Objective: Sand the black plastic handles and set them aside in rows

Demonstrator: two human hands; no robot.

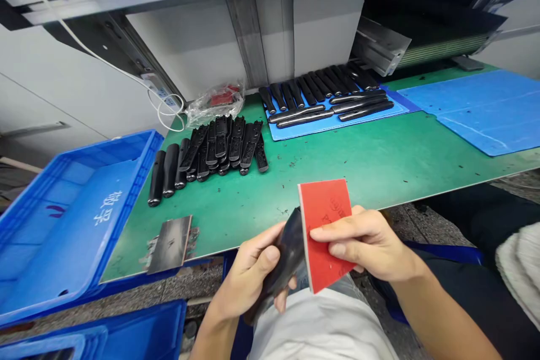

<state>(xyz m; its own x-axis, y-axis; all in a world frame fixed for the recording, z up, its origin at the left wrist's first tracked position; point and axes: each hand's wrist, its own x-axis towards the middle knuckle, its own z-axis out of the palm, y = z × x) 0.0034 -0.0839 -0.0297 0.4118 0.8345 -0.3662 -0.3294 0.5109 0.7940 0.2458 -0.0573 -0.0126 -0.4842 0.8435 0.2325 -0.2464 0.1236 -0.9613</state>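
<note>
Head view, looking down over a green bench (379,163). Holding a black handle piece (291,250) at 6 o'clock, clamped in the curled fingers of the left hand (248,275). Pinching a red pad (323,261) at 5 o'clock between thumb and fingers of the right hand (375,242), right up alongside; honestly can't tell if touching. Got a messy pile of black parts (221,149) at 9, plus a dark flat block (166,256) at 8. Also seeing black handles (316,87) on a blue mat (291,133) at 2.

Blue crate (76,225) beside a green table (320,154)
</note>
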